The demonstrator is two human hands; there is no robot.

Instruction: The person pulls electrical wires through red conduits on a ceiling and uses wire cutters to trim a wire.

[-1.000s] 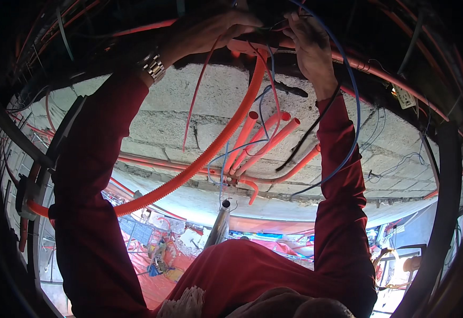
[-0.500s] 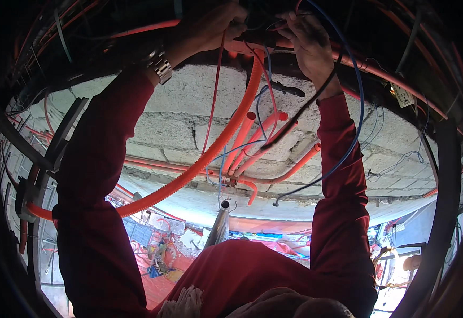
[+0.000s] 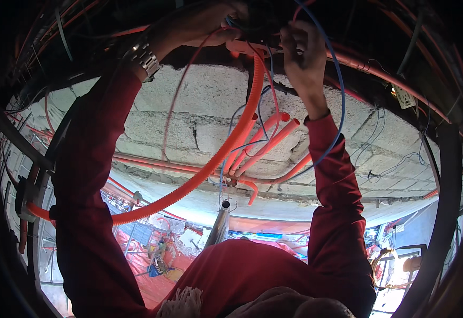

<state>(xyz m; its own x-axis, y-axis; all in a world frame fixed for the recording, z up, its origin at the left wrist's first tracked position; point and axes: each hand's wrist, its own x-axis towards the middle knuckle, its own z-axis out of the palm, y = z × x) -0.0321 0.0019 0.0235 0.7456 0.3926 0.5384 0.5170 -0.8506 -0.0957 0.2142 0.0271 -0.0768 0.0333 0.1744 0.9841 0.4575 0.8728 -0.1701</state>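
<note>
My left hand (image 3: pixel 216 25), with a steel watch (image 3: pixel 144 59) on its wrist, grips red and blue wires at the top. My right hand (image 3: pixel 303 61) is raised beside it with fingers curled; what is between them is hard to make out. Below both, an orange box (image 3: pixel 245 46) sits at the dark overhead opening, with an orange corrugated conduit (image 3: pixel 207 167) curving down from it to the left. A loose red wire (image 3: pixel 181 90) hangs from my left hand. A long blue wire (image 3: pixel 341 79) loops past the outside of my right hand.
Several rigid orange pipe stubs (image 3: pixel 274 143) end against the block wall (image 3: pixel 162 95). An upright metal pipe (image 3: pixel 222 217) stands near my body. Dark frame members (image 3: pixel 443 185) border the sides. Red sheeting (image 3: pixel 157 286) and scattered materials lie beyond.
My left hand has shifted slightly left with the red wire. My right hand has moved down and left. The black wire that dangled beside my right forearm has left that spot.
</note>
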